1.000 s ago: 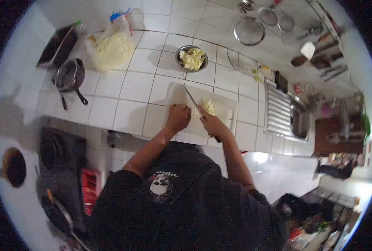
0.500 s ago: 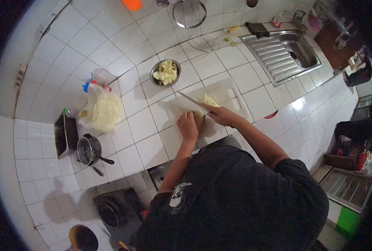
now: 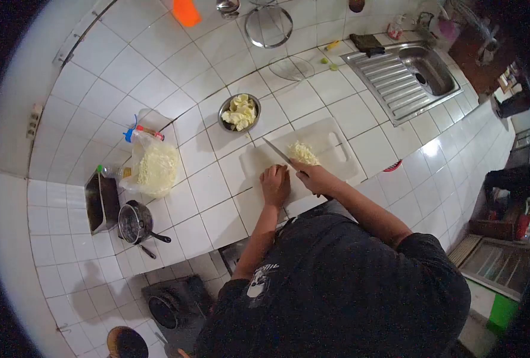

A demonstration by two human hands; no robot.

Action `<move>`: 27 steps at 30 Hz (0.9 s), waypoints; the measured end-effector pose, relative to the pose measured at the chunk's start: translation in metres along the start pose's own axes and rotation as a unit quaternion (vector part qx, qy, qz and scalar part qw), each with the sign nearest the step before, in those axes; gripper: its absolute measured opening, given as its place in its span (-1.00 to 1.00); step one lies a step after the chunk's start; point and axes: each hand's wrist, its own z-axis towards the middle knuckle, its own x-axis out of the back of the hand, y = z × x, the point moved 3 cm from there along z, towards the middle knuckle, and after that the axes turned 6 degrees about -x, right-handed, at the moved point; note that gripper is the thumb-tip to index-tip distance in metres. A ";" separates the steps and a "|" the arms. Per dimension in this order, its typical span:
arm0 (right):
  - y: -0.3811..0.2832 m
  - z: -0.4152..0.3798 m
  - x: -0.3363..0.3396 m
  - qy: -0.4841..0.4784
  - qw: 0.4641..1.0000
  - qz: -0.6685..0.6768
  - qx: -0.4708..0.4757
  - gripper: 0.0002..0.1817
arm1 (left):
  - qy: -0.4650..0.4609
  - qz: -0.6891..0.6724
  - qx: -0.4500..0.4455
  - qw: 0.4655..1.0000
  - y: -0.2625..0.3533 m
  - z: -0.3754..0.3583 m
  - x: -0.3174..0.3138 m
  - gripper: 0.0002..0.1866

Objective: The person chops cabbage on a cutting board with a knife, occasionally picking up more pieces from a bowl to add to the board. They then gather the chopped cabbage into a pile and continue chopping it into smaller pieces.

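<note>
My right hand (image 3: 314, 179) is wrapped around the handle of a kitchen knife (image 3: 276, 149), its blade pointing up and left across the board. Close beside it, my left hand (image 3: 275, 184) rests on the white cutting board (image 3: 332, 131) with its fingers curled down. Whatever lies beneath those fingers is hidden. A small heap of finely chopped pale vegetable (image 3: 302, 153), perhaps cabbage, lies on the board just beyond the right hand. Past the board's left corner stands a metal bowl (image 3: 222, 121) holding pale yellow leaf pieces (image 3: 240, 111).
A plastic bag of shredded pale vegetable (image 3: 156, 169) sits on the counter to the left. Nearer are a small pot (image 3: 135, 222) and a dark rectangular tin (image 3: 102, 203). A steel sink (image 3: 384, 80) is at the upper right, and a stove (image 3: 178, 304) lies lower left.
The view has shifted slightly. A brownish piece seen beside my left hand earlier is now out of sight, and the two hands are closer together. The knife stays in my right hand.
</note>
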 end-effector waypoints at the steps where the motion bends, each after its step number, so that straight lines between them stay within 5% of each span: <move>1: 0.001 0.005 -0.002 0.011 1.000 -0.025 0.004 -0.40 | -0.004 -0.002 -0.005 1.000 -0.004 0.000 -0.002 -0.79; 9: -0.018 -0.010 -0.001 -0.019 0.996 -0.075 -0.033 -0.36 | 0.051 -0.087 -0.055 0.993 -0.011 0.004 -0.008 -0.89; 18: 0.007 0.014 -0.033 0.093 0.980 -0.152 0.093 -0.33 | 0.029 -0.078 -0.031 0.996 -0.019 -0.004 -0.014 -0.82; 24: 0.004 0.019 -0.029 0.058 0.980 -0.180 0.056 -0.32 | 0.057 -0.101 -0.027 0.993 -0.013 -0.001 -0.005 -0.84; 27: -0.027 0.009 -0.012 -0.007 0.993 -0.103 -0.060 -0.32 | 0.085 -0.119 -0.034 0.989 -0.008 -0.002 0.000 -0.85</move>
